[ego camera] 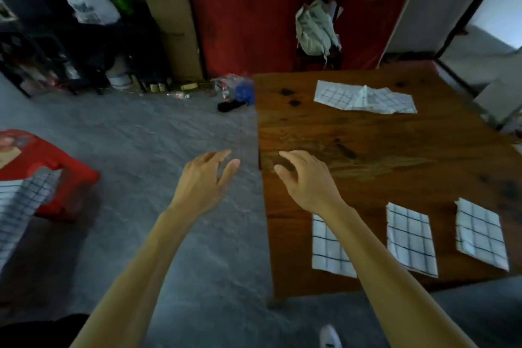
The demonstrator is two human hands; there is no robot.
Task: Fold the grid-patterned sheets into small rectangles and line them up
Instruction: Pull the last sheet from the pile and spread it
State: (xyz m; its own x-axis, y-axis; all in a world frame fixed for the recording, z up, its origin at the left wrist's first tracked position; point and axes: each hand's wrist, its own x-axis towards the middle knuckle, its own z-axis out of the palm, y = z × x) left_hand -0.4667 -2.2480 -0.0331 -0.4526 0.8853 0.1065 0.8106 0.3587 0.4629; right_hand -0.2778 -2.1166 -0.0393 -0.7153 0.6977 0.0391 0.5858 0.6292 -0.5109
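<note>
Three folded sheets (409, 237) were lined up at five o'clock on the surface (367, 144), apparently finished. One unfolded sheet (364, 97) lay at one o'clock. Both hands, left (203, 178) and right (308, 178), were held empty, fingers spread.

Both bare forearms reach forward; left hand (204, 178) and right hand (306, 179) empty, palms down, fingers loosely spread.

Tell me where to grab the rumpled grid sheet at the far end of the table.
Judging by its pose, take the rumpled grid sheet by its flat left corner, coming from the near side with the right hand. That end lies smooth on the wooden table; the middle is bunched into a peak, so pinching there would likely crumple it more.
</note>
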